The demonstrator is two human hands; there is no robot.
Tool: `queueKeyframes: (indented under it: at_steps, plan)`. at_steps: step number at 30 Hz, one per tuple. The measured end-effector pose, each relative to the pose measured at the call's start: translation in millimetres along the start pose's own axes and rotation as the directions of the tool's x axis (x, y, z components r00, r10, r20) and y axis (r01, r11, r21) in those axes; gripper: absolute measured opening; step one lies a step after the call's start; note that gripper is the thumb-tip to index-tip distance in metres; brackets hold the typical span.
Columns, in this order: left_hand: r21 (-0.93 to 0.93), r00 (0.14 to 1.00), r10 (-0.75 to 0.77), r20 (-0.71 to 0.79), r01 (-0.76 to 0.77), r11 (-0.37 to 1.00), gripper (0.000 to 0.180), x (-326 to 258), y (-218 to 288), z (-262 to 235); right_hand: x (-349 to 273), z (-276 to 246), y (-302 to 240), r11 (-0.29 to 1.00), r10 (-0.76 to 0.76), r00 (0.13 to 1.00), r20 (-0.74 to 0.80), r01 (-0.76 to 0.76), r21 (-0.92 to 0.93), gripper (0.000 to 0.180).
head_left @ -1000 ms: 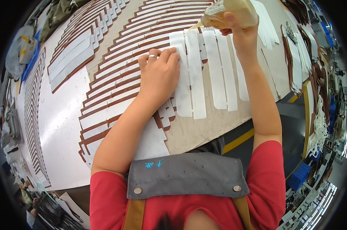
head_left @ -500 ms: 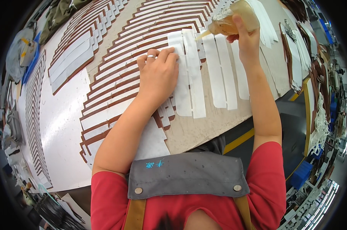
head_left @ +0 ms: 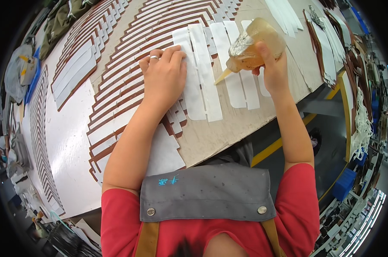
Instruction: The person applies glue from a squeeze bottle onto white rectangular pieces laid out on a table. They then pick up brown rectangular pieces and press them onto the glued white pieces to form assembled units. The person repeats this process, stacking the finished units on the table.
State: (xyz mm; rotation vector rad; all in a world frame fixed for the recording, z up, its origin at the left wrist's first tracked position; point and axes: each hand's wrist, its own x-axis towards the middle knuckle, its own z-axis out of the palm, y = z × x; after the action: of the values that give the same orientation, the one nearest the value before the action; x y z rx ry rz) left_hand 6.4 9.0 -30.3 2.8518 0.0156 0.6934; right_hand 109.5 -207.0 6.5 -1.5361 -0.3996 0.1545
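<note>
My right hand (head_left: 274, 70) grips a squeeze bottle (head_left: 262, 36) of amber liquid, its neck wrapped in crinkled foil. The bottle is tilted, and its tapered nozzle (head_left: 222, 76) points down at the right edge of a long white strip (head_left: 206, 73). My left hand (head_left: 164, 79) rests palm down, fingers loosely bent and slightly apart, with fingertips at the wider white strip (head_left: 193, 92) alongside. More white strips (head_left: 232, 66) lie to the right, partly behind the bottle. Left of my left hand, white pieces with brown edges (head_left: 125, 92) overlap in stepped rows.
Another stepped stack (head_left: 76, 70) lies farther left, with a narrow zigzag row (head_left: 41, 141) beyond it. White strips (head_left: 284, 17) lie at the far right of the table (head_left: 228, 135). Brown and white bundles (head_left: 322, 51) hang over its right side, near a yellow-edged frame (head_left: 344, 115).
My right hand has brought the bottle nearer to me, its nozzle moving down along the strip's right edge. My left hand stays beside the strips; the whole view has shifted slightly.
</note>
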Motion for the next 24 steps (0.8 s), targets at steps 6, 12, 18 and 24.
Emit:
queueKeyframes:
  at_steps: [6,12,18,24]
  plan:
    - [0.025,1.000,0.002,0.010,-0.002,1.000,0.014,2,3,-3,-33,-7,-2,0.997,0.076,0.997,0.017,-0.077,0.023,0.052]
    - [0.061,1.000,0.014,0.020,-0.015,0.998,0.013,2,5,-3,-38,-18,-2,0.923,0.264,0.957,0.118,-0.286,0.256,0.054]
    - [-0.028,0.988,-0.108,0.113,0.112,0.993,0.016,4,8,-14,45,-43,0,0.964,-0.072,0.997,0.037,0.060,0.261,0.049]
    - [-0.098,0.958,-0.111,0.266,0.142,0.985,0.022,13,28,-35,102,-26,12,0.984,-0.172,0.983,-0.059,0.175,0.043,0.036]
